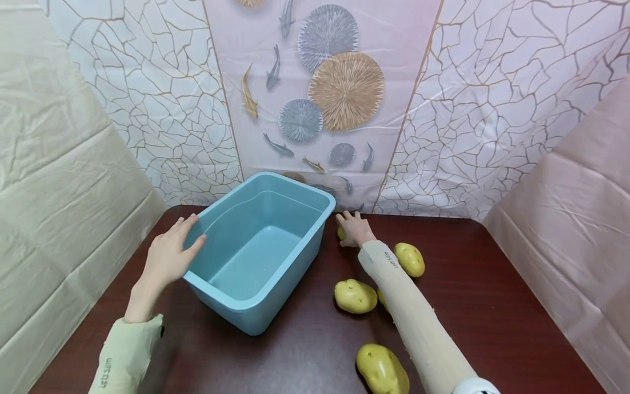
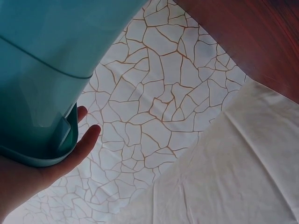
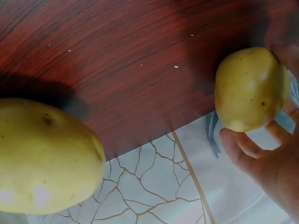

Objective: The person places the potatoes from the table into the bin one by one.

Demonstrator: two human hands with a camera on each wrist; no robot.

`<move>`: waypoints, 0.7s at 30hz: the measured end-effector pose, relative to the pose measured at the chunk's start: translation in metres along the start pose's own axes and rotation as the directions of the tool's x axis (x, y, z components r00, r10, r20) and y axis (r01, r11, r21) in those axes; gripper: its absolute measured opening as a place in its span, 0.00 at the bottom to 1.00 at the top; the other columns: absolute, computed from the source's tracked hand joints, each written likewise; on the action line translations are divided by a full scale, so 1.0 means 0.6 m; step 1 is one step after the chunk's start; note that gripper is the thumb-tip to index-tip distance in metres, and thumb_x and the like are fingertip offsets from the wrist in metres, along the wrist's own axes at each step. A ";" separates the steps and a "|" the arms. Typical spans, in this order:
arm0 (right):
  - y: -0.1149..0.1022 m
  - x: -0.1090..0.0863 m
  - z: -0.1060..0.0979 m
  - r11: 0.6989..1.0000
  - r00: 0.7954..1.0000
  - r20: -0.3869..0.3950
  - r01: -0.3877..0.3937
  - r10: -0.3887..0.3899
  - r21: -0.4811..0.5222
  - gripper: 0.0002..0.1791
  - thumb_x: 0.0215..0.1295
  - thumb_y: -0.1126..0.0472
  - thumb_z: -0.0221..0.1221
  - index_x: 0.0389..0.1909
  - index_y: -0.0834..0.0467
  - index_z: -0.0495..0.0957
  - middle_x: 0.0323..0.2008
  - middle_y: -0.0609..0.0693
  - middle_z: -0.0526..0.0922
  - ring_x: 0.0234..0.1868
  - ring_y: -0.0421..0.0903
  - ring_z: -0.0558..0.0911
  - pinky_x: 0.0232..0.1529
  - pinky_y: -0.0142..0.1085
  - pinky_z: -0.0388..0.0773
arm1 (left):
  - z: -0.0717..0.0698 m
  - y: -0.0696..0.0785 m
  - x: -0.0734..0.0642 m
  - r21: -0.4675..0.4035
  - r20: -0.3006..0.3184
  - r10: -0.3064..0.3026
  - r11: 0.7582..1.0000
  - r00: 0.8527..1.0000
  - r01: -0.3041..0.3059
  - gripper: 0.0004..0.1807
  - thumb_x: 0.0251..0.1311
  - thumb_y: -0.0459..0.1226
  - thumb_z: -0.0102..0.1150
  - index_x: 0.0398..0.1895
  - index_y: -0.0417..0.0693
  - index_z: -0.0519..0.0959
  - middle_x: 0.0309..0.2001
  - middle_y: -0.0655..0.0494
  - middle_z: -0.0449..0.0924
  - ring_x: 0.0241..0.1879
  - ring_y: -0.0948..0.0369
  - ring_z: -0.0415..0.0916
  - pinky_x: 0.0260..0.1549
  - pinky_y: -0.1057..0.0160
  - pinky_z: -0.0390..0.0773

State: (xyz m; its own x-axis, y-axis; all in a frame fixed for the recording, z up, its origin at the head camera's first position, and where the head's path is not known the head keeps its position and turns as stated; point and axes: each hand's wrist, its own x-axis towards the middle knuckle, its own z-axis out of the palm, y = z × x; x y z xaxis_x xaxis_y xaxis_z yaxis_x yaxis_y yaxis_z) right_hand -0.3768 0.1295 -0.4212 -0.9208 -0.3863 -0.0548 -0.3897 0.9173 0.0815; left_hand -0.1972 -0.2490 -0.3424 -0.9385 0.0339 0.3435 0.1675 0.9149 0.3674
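My left hand [image 1: 169, 249] rests at the left rim of a blue plastic bin [image 1: 290, 279], fingers extended and thumb over the inside. In the left wrist view the hand [image 2: 60, 172] lies against the rim, fingertips showing past it. At the far side of the table, right of the bin, my right hand [image 1: 356, 230] has its fingers about a yellow potato [image 1: 340, 233]. The right wrist view shows this potato [image 3: 250, 91] between the fingertips of the hand [image 3: 275, 163], with digits touching opposite sides. The palm side is partly hidden.
More potatoes lie on the dark red table [image 1: 492, 306]: one [image 1: 409, 260] beside the right sleeve, one [image 1: 355, 296] nearer, one [image 1: 381, 299] partly under the forearm, one [image 1: 383, 369] at the front. Patterned cloth [image 1: 472, 109] hangs behind the table.
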 end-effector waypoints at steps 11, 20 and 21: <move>0.004 -0.007 0.012 0.999 0.998 0.064 0.006 -0.008 0.037 0.35 0.47 0.57 0.64 0.58 0.54 0.63 0.57 0.56 0.58 0.54 0.59 0.60 0.28 0.42 0.75 | 0.002 -0.003 0.000 0.005 -0.016 0.010 1.000 1.000 -0.010 0.30 0.63 0.47 0.43 0.63 0.37 0.59 0.63 0.36 0.60 0.63 0.40 0.56 0.53 0.36 0.58; 0.010 -0.011 0.012 0.996 0.993 0.122 -0.016 0.005 0.087 0.35 0.44 0.59 0.66 0.57 0.52 0.64 0.62 0.59 0.55 0.57 0.60 0.57 0.26 0.42 0.73 | 0.000 -0.001 0.001 -0.001 -0.004 0.008 1.000 1.000 -0.008 0.30 0.63 0.47 0.43 0.63 0.37 0.59 0.63 0.37 0.59 0.63 0.40 0.55 0.54 0.36 0.57; 0.011 -0.011 0.012 0.996 0.992 0.125 -0.019 0.008 0.089 0.34 0.44 0.59 0.66 0.56 0.52 0.64 0.62 0.59 0.55 0.56 0.59 0.57 0.26 0.42 0.73 | 0.000 -0.001 0.001 0.000 -0.003 0.008 1.000 1.000 -0.008 0.30 0.63 0.46 0.43 0.63 0.37 0.59 0.63 0.37 0.59 0.63 0.40 0.55 0.54 0.36 0.57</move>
State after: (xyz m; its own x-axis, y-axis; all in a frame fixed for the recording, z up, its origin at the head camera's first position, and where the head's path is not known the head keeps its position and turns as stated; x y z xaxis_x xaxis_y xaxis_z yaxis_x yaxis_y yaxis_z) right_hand -0.3731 0.1390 -0.4274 -0.9142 -0.3640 -0.1784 -0.3689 0.9295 -0.0059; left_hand -0.1977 -0.2495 -0.3426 -0.9363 0.0395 0.3491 0.1746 0.9146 0.3648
